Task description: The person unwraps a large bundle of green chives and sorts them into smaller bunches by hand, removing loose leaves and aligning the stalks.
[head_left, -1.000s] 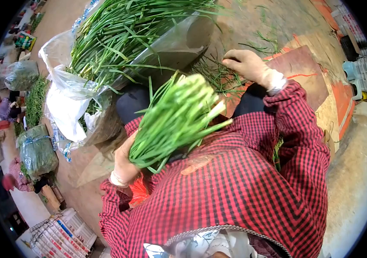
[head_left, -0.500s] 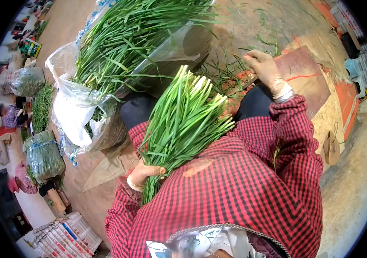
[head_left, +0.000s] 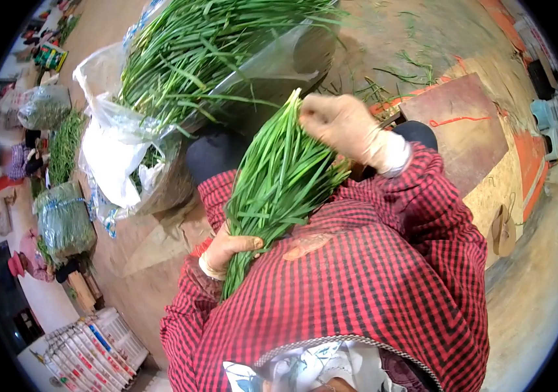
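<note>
A thick bunch of garlic chives (head_left: 279, 176) lies slanted across my lap, pale cut ends pointing up and away, leaves toward my body. My left hand (head_left: 226, 251) is wrapped round the leafy lower end, thumb across it. My gloved right hand (head_left: 350, 127) is at the upper right of the bunch, fingers curled beside the pale ends. Whatever those fingers hold, if anything, is hidden. Ahead and to the left, a large clear plastic bag (head_left: 112, 147) lies open with a big heap of loose chives (head_left: 200, 59) in it.
At right, a brown board (head_left: 462, 124) with a red cord on it lies on the floor, with a sandal (head_left: 504, 232) near it. Leaf scraps (head_left: 403, 72) litter the ground ahead. Tied chive bundles (head_left: 66, 222), stacked white crates (head_left: 96, 349) and other people (head_left: 16, 162) are on the left.
My right hand has come from the right, over my knee, to the pale ends of the bunch. My left hand and the bunch have shifted slightly right and upward, and the pale ends look closer together.
</note>
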`<state>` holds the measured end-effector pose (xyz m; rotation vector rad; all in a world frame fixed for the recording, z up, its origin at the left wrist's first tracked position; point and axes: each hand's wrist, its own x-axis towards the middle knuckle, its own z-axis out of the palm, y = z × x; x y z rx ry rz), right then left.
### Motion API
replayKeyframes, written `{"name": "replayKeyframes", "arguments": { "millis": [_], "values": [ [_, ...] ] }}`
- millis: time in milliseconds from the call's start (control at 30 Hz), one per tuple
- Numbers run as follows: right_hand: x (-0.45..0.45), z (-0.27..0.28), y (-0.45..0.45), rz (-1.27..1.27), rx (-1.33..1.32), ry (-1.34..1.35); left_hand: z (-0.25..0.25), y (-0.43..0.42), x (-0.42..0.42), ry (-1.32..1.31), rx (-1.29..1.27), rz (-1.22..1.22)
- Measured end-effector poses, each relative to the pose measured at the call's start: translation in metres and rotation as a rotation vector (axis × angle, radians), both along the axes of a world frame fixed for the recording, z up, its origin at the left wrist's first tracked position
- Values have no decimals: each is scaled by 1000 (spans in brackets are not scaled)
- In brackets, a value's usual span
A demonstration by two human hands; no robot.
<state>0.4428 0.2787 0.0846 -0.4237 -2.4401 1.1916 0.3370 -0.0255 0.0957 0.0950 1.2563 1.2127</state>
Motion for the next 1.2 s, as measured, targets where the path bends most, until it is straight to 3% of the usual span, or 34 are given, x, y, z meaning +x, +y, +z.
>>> {"name": "replayKeyframes", "arguments": {
  "millis": [100,167,200,233,367,533,600,633,700,800,833,867,900,933,1000,1033,1100,1133,1167,1200],
  "values": [
    [7,2,32,-199,60,-179,2,-2,-4,-4,-6,-4],
    [13,2,39,-197,248,-5,1,-2,-8,-22,-102,-26],
    [18,16,33,-39,229,37,0,1,-9,95,-86,-115],
    [18,25,22,88,289,64,0,5,-9,-80,-102,-56],
    [5,37,-30,467,403,10,-10,9,-9,-190,-47,-60],
    [-19,-2,-52,594,360,88,-2,12,-2,-178,-44,-95],
    [-23,-7,-49,641,103,178,-5,12,-1,-205,17,-106],
    [-22,-5,-48,625,111,172,-6,13,-1,-232,74,-109],
    [-19,0,-47,431,-198,88,-8,12,-4,-253,45,-131],
    [-28,1,2,91,-114,281,-25,-2,-11,-226,4,-189],
    [-23,5,24,-20,-137,202,-21,-2,-11,-227,5,-196],
    [-21,-15,59,-74,443,379,-14,-1,-12,-217,40,-192],
    [-4,16,59,-271,-473,107,-9,-1,-13,-204,77,-185],
    [5,15,70,-316,-519,134,-16,-8,-15,-218,137,-172],
    [27,10,95,-520,-241,-8,-32,-25,-19,-202,168,-119],
    [40,7,105,-517,-239,-5,-36,-31,-20,-190,192,-70],
    [62,-13,124,-409,-187,-294,-40,-34,-23,-188,219,-50],
    [66,-17,124,-231,86,-293,-45,-33,-25,-270,278,-43],
    [70,-21,122,-233,83,-288,-46,-32,-27,-353,336,-38],
    [68,-10,106,-215,-169,-255,-41,-29,-26,-371,324,5]
  ]
}}
